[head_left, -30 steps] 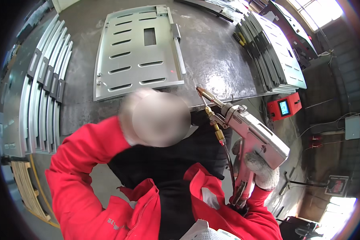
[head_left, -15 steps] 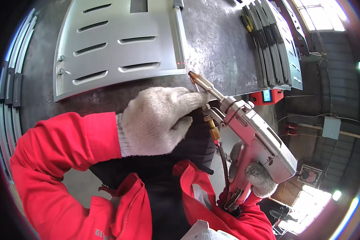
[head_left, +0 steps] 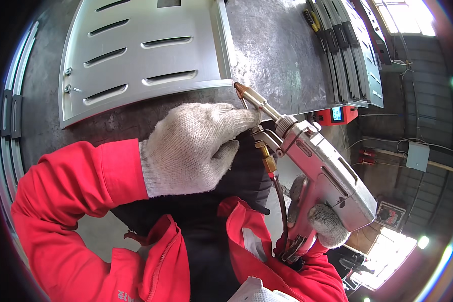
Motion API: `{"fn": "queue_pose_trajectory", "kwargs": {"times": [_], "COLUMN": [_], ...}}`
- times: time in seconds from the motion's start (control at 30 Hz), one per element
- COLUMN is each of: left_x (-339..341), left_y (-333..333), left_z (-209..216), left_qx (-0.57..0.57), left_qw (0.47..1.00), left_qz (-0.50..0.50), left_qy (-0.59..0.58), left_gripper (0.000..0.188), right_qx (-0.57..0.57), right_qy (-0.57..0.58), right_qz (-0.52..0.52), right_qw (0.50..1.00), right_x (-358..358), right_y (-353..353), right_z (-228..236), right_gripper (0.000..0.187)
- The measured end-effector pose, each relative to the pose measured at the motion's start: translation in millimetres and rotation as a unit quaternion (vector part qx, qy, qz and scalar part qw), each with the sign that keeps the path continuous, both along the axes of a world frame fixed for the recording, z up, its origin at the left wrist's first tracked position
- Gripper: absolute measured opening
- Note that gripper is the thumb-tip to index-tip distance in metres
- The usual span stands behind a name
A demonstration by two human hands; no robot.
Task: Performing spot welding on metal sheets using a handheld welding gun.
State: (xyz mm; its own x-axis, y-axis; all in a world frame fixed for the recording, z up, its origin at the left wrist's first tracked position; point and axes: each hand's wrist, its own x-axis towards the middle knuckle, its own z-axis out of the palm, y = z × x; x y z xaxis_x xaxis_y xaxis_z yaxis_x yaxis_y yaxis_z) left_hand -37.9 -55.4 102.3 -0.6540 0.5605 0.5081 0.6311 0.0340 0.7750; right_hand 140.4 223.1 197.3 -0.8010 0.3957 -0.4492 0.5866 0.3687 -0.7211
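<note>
A handheld welding gun (head_left: 327, 176) with a copper-tipped nozzle (head_left: 241, 90) lies across the right side of my view. My right hand (head_left: 328, 226), in a knitted glove, is wrapped round its handle. My gloved left hand (head_left: 189, 148) has its fingertips closed at the thin wire guide beside the nozzle; the thumb hangs a little apart, and the exact grip is partly hidden. Beyond the nozzle tip, close to its near right corner, lies a slotted sheet-metal panel (head_left: 151, 22). A dark hose with a brass fitting (head_left: 269, 163) runs down from the gun.
The panel rests on a dark metal table (head_left: 272, 50). Several slotted metal panels (head_left: 345, 60) stand stacked at the right, with a yellow-black tool (head_left: 312, 20) beside them. More metal strips (head_left: 12, 116) line the left edge. A red device with a screen (head_left: 337, 115) sits beyond the table.
The panel and table have shifted slightly left and up in view. The nozzle tip has risen a little. Red light spots at the panel's corner no longer show. Both hands keep their hold.
</note>
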Motion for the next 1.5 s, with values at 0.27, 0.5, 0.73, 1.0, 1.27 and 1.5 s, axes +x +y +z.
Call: {"fn": "queue_pose_trajectory", "kwargs": {"times": [0.27,0.5,0.73,1.0,1.27,1.5], "left_x": [0,1,0,-1,0,-1], "left_y": [3,5,5,-2,-2,-1], "left_z": [1,0,2,5,6,5], "left_qx": [0.027,0.05,0.055,-0.02,-0.032,-0.016], "left_qw": [0.999,0.999,0.998,0.999,0.999,1.0], "left_qz": [0.003,0.012,0.006,0.004,0.005,0.002], "left_qy": [-0.017,-0.017,-0.026,-0.032,-0.021,-0.015], "left_gripper": [0.049,0.048,0.045,0.05,0.049,0.048], "right_qx": [-0.015,-0.029,-0.041,-0.058,-0.075,-0.089], "right_qy": [0.019,0.031,0.046,0.062,0.08,0.095], "right_qz": [0.002,0.004,0.007,0.006,0.004,0.002], "right_qw": [1.0,0.999,0.998,0.996,0.994,0.992], "right_x": [0,4,7,13,18,21], "right_y": [20,28,36,44,52,59], "right_z": [-22,-22,-22,-22,-25,-26], "right_gripper": [0.073,0.072,0.072,0.071,0.071,0.07]}}
